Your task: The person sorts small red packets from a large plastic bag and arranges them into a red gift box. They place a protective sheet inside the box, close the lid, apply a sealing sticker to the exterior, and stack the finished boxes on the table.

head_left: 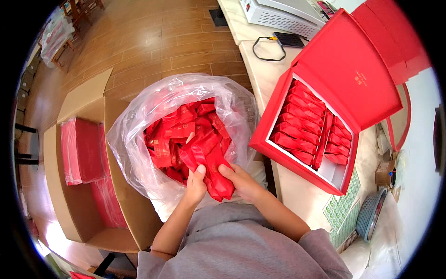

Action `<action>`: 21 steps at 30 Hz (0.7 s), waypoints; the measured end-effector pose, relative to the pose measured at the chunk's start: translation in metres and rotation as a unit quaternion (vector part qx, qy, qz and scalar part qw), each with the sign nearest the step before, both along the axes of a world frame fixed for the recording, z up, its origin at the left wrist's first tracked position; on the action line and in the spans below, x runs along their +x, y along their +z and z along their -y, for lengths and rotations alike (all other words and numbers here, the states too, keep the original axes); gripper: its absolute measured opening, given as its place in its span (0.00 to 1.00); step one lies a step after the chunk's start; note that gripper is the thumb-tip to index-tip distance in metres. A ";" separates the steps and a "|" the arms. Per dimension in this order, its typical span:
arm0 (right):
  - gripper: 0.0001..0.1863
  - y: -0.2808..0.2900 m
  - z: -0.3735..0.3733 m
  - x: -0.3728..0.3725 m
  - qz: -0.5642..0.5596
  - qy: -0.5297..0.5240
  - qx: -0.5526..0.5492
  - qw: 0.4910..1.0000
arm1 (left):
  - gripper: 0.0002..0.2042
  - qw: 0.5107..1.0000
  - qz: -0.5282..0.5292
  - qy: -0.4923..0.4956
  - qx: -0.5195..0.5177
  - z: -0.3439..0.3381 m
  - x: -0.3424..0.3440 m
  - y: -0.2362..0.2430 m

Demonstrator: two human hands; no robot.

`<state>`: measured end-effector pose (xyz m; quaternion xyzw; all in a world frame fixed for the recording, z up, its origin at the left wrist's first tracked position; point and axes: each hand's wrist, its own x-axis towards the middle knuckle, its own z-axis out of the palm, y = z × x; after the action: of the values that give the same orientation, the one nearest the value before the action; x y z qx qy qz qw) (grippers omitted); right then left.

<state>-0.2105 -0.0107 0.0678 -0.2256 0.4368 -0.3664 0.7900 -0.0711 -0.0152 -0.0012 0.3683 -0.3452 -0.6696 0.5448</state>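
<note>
Between my two hands are several shiny red foil packets (211, 165), gathered over the near side of a clear plastic bag (134, 109). My left hand (197, 185) is closed on their left side, thumb on top. From the right, my right hand (242, 182) grips the same packets; its fingers underneath are partly hidden. Loose red packets (174, 132) fill the bag. To the right, an open red gift box (297, 173) stands on the table, its lid (346, 69) tilted back. Red packets (299, 118) stand in rows inside, and white lining shows at its near right corner.
An open cardboard carton (74, 207) on the left holds plastic-wrapped red boxes (83, 151). On the pale table (297, 195) lie a black cable (255, 50), a white machine (283, 16), green printed sheets (341, 209) and a grey-blue basket (368, 214). More red boxes stand behind the lid.
</note>
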 end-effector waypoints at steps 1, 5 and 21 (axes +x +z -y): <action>0.27 0.002 -0.002 -0.008 0.011 0.000 0.007 1.000 | 0.32 0.998 -0.024 -0.015 -0.047 0.004 -0.004 0.007; 0.34 0.006 -0.006 -0.027 -0.119 0.014 -0.090 0.989 | 0.29 0.985 -0.155 0.024 0.064 0.012 -0.016 0.047; 0.40 -0.015 -0.022 -0.037 0.255 0.039 -0.043 0.965 | 0.29 0.972 0.079 -0.035 -0.217 0.044 -0.012 0.103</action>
<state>-0.2476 0.0114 0.0530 -0.1752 0.1952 -0.3991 0.8786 -0.0836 -0.0587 0.1021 0.2806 -0.5367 -0.5660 0.5594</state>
